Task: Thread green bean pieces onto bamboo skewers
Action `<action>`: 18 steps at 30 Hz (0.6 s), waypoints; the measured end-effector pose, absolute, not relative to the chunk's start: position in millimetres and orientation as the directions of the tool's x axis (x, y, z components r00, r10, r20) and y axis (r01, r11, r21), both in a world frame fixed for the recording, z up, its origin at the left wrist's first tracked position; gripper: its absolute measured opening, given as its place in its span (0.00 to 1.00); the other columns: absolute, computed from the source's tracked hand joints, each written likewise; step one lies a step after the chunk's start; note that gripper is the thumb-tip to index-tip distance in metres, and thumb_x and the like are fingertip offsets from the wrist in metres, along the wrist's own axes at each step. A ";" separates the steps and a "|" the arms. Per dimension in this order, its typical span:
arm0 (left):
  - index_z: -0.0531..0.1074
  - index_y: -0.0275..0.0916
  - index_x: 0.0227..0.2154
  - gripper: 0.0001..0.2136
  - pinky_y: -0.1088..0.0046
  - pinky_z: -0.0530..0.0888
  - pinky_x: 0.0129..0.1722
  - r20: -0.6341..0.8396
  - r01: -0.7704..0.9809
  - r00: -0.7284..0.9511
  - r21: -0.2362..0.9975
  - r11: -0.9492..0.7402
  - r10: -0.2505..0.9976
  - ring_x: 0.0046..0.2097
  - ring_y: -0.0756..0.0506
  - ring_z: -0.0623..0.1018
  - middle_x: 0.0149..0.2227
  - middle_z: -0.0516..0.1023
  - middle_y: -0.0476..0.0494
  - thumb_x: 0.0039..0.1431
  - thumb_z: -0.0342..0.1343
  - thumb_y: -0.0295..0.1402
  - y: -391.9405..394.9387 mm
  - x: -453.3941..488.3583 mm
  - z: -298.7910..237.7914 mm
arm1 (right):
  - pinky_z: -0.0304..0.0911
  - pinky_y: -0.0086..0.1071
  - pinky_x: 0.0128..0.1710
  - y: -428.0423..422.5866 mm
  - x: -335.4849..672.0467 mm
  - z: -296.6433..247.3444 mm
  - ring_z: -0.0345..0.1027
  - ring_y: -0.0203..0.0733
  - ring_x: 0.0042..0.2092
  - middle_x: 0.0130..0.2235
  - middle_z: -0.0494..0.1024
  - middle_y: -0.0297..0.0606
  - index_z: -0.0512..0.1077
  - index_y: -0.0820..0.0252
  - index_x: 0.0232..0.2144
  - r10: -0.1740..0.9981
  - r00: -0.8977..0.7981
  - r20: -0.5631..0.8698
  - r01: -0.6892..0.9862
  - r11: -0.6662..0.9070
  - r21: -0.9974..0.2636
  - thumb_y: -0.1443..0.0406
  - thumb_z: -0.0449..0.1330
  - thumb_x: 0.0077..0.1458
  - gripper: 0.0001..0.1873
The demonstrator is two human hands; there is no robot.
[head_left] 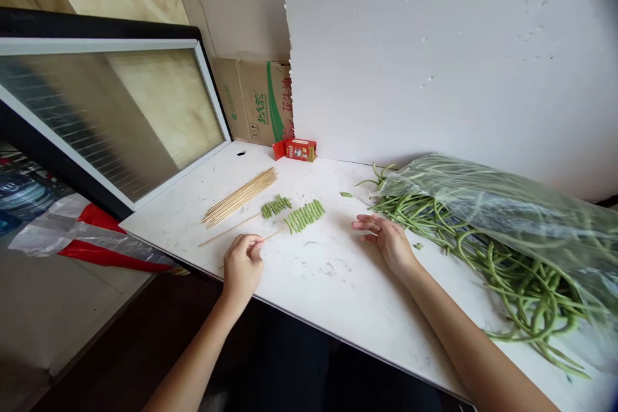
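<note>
My left hand (244,265) pinches the bare end of a bamboo skewer near the table's front edge. Cut green bean pieces (304,216) are threaded side by side along that skewer's far end. Just behind it, a second skewer of bean pieces (275,206) lies on the table. A bundle of bare bamboo skewers (240,197) rests farther back on the left. My right hand (387,241) hovers over or rests on the table, fingers apart and nothing in them. To its right, long green beans (521,290) spill from a clear plastic bag (512,199).
A small red box (301,149) stands open at the back, before a cardboard carton (253,100). A white panel (434,58) rises behind the white table (333,309). Left is a black-framed glass panel (116,122). A short bean piece (346,194) lies mid-table.
</note>
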State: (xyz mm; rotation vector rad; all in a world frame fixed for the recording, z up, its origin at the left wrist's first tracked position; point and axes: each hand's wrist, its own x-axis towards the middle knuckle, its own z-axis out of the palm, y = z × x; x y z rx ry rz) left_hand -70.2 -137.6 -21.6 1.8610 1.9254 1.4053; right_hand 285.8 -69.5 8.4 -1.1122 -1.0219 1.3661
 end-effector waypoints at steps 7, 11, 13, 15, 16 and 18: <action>0.77 0.41 0.34 0.06 0.66 0.76 0.41 0.514 0.794 -0.285 0.599 -0.101 0.809 0.38 0.43 0.80 0.35 0.82 0.45 0.60 0.55 0.27 -106.6 -132.5 -17.4 | 0.72 0.37 0.38 -70.1 286.4 4.2 0.77 0.50 0.45 0.41 0.85 0.49 0.83 0.60 0.42 0.998 -0.040 -0.050 -0.135 -0.055 -0.989 0.48 0.64 0.60 0.22; 0.76 0.41 0.33 0.07 0.66 0.75 0.41 0.512 0.830 -0.244 0.550 -0.096 0.823 0.38 0.42 0.80 0.34 0.82 0.45 0.59 0.54 0.26 -92.6 -143.8 -20.5 | 0.72 0.37 0.38 -70.7 287.1 4.1 0.77 0.50 0.45 0.41 0.85 0.48 0.83 0.60 0.44 0.998 -0.059 -0.037 -0.114 -0.044 -0.992 0.49 0.63 0.61 0.22; 0.76 0.40 0.33 0.07 0.66 0.75 0.42 0.525 0.847 -0.226 0.522 -0.101 0.820 0.39 0.42 0.80 0.35 0.82 0.44 0.59 0.53 0.25 -88.0 -143.9 -21.7 | 0.72 0.37 0.38 -70.8 286.9 4.5 0.77 0.50 0.45 0.41 0.85 0.48 0.83 0.59 0.44 0.997 -0.065 -0.032 -0.108 -0.039 -0.993 0.49 0.62 0.61 0.22; 0.75 0.40 0.33 0.07 0.65 0.75 0.43 0.529 0.860 -0.207 0.500 -0.105 0.823 0.40 0.41 0.79 0.36 0.81 0.43 0.59 0.52 0.25 -84.8 -143.3 -21.9 | 0.71 0.36 0.38 -70.9 286.5 4.5 0.76 0.50 0.45 0.41 0.85 0.48 0.83 0.59 0.44 0.997 -0.069 -0.029 -0.104 -0.036 -0.994 0.49 0.62 0.62 0.22; 0.75 0.40 0.32 0.07 0.64 0.74 0.44 0.530 0.864 -0.200 0.492 -0.107 0.824 0.41 0.41 0.79 0.36 0.81 0.43 0.58 0.52 0.24 -83.5 -143.2 -21.7 | 0.71 0.36 0.39 -70.8 286.3 4.2 0.76 0.49 0.45 0.41 0.85 0.48 0.84 0.59 0.44 0.997 -0.072 -0.028 -0.103 -0.036 -0.994 0.49 0.62 0.62 0.22; 0.74 0.40 0.32 0.07 0.62 0.74 0.47 0.537 0.871 -0.195 0.479 -0.106 0.821 0.42 0.40 0.78 0.36 0.80 0.42 0.58 0.52 0.23 -81.7 -143.4 -21.0 | 0.71 0.36 0.39 -70.7 286.0 2.9 0.76 0.49 0.46 0.42 0.85 0.48 0.84 0.59 0.44 0.996 -0.088 -0.028 -0.103 -0.037 -0.994 0.49 0.63 0.62 0.22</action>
